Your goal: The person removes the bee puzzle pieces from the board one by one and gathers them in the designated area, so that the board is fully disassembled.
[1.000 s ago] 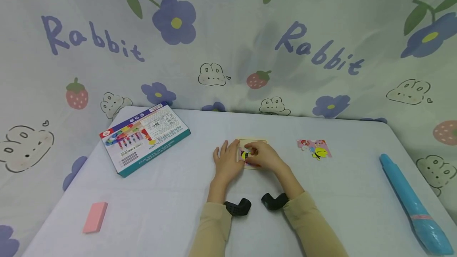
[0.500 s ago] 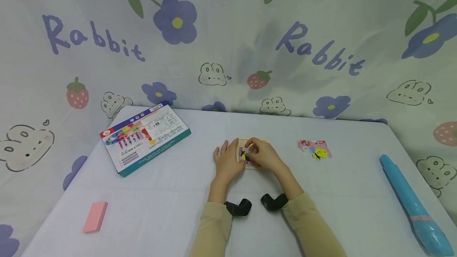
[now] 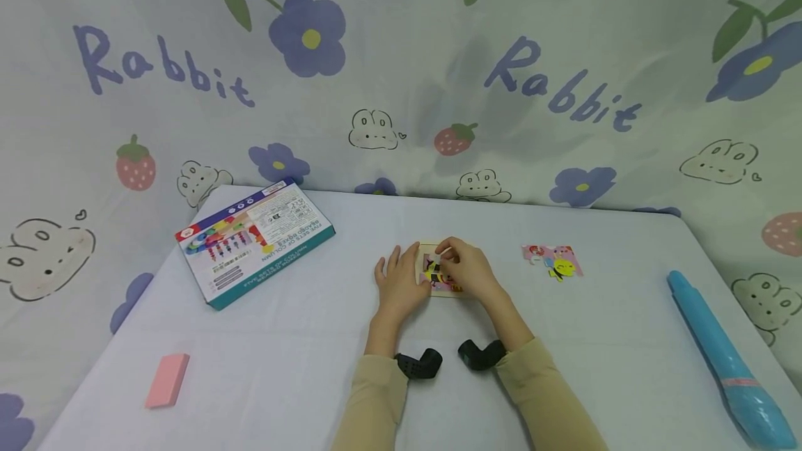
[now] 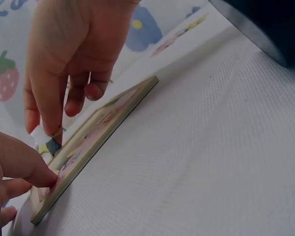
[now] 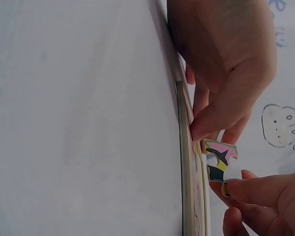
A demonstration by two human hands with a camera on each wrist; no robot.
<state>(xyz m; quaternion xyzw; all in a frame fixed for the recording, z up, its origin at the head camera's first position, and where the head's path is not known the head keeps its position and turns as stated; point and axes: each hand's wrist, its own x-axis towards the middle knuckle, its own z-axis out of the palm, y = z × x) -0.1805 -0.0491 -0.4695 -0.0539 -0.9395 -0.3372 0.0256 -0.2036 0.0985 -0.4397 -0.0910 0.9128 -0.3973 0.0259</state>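
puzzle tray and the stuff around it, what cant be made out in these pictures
Head view: the upper right part of the puzzle tray, covered by the right hand.
Right wrist view: one end of the puzzle piece, covered by the right hand.
Left wrist view: part of the left hand, cut off by the left edge.
Head view: fine print on the box, too small to read.

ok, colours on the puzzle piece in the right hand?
The puzzle piece has pink, yellow, pale and dark areas, green edge; clearest in right wrist view.
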